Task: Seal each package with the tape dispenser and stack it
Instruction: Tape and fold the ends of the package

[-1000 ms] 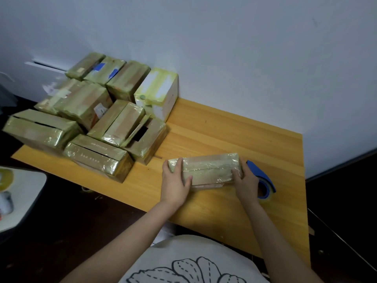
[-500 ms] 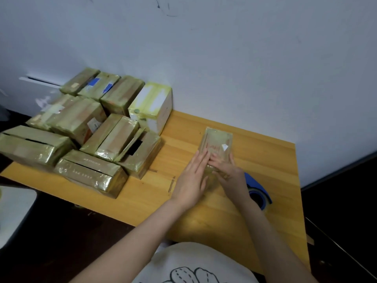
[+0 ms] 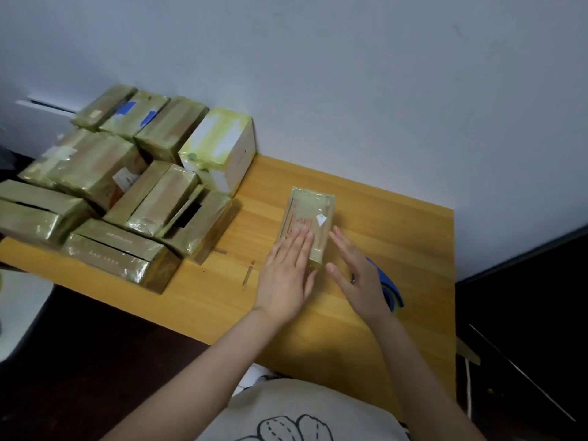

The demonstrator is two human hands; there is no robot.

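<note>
Head view: package [image 3: 310, 214] is held flat under the outstretched left hand [image 3: 288, 275]; the right hand [image 3: 359, 278] (spread, alongside) holds nothing. It is best smoothed outward, firmly.

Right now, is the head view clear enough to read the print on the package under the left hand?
Head view: dim, flat light; the package is soft, its red print unreadable; glare glints off the tape on the stacked packages; the right hand hides most of the tape dispenser.
</note>
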